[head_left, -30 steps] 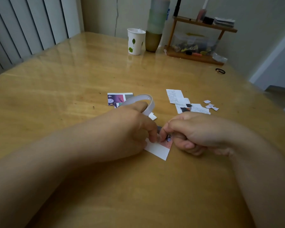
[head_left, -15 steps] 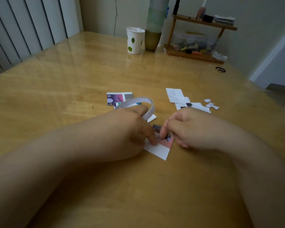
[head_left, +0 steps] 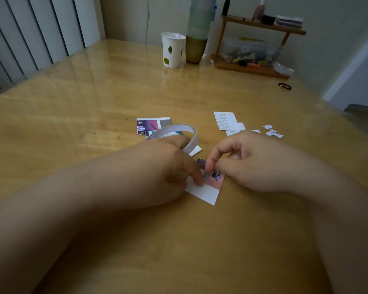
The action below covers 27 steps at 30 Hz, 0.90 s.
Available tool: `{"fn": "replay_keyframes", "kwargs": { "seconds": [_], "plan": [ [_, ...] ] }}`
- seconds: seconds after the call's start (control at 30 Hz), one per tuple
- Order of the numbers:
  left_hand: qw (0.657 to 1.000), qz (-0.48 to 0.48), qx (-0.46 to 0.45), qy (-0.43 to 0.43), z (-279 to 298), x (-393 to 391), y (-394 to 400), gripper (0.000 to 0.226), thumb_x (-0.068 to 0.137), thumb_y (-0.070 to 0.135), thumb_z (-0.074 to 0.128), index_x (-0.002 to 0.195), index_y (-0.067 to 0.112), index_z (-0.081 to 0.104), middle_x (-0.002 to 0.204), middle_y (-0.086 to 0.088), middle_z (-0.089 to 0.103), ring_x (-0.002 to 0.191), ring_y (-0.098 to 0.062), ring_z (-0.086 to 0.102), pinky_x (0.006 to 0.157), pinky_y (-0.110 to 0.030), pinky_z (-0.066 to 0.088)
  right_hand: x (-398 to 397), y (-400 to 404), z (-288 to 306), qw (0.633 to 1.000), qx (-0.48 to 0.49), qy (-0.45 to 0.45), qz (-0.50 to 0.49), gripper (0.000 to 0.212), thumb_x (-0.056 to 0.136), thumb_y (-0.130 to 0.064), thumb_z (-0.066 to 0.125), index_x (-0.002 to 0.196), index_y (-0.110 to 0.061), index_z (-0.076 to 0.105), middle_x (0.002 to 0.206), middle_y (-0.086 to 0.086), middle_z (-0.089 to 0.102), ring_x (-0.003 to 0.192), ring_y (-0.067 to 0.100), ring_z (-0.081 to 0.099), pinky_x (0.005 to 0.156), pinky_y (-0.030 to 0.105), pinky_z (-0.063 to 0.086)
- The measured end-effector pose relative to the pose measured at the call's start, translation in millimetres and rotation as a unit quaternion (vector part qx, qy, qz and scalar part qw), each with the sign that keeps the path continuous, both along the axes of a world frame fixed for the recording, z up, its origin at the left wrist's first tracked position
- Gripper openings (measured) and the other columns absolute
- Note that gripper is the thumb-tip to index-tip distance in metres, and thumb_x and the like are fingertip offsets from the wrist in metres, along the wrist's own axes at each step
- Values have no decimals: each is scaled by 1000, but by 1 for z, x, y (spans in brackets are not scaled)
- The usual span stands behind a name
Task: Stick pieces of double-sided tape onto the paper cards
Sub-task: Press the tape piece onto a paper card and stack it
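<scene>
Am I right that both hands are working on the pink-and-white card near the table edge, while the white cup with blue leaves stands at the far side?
Nearly: the head view shows green leaves on the white cup, not blue. Both the left hand and right hand are on the pink-and-white card.

Head view — looks forward and down, close over table (head_left: 94,115).

Glossy wooden surface (head_left: 94,115), strewn with paper cards (head_left: 151,125), printed slips (head_left: 224,119), white scraps (head_left: 273,132), paper cup (head_left: 172,49), hair tie (head_left: 284,86).
</scene>
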<state>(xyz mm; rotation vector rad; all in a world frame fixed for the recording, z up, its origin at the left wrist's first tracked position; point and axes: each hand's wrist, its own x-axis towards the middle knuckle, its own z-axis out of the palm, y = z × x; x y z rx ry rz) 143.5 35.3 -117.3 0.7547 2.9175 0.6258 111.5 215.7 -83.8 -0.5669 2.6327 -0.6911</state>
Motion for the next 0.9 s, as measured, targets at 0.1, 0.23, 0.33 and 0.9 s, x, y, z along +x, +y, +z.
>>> {"fn": "replay_keyframes", "kwargs": {
  "seconds": [0.1, 0.23, 0.33, 0.9],
  "plan": [
    [999, -6, 7, 37, -2, -1, -1, 31, 81, 23, 57, 95, 46, 70, 89, 10, 43, 75, -11, 52, 69, -35, 48, -2, 0, -4, 1000, 18, 2, -6, 22, 87, -25, 48, 77, -28, 68, 35, -10, 43, 34, 7, 33, 46, 23, 29],
    [996, -51, 13, 66, -1, -1, -4, 24, 79, 26, 57, 90, 37, 75, 78, 24, 36, 65, 13, 45, 58, -5, 36, -8, 3, -7, 1000, 0, -5, -16, 29, 88, -19, 47, 75, -31, 71, 39, -8, 44, 38, 10, 32, 47, 25, 28],
    [997, -58, 2, 56, -1, -3, -9, 20, 82, 31, 56, 89, 30, 75, 72, 27, 37, 71, 30, 37, 66, 8, 25, -11, 6, -7, 1000, -3, -15, -15, 32, 89, -19, 47, 76, -32, 72, 41, -8, 44, 40, 11, 32, 49, 26, 28],
    [1000, -20, 5, 4, -1, -5, -14, 16, 83, 37, 59, 90, 38, 74, 83, 18, 60, 66, 16, 46, 62, 2, 30, -41, 67, 9, 962, 8, 112, -248, 15, 84, -36, 69, 95, -26, 68, 80, -7, 55, 71, 8, 50, 59, 26, 37]
  ]
}}
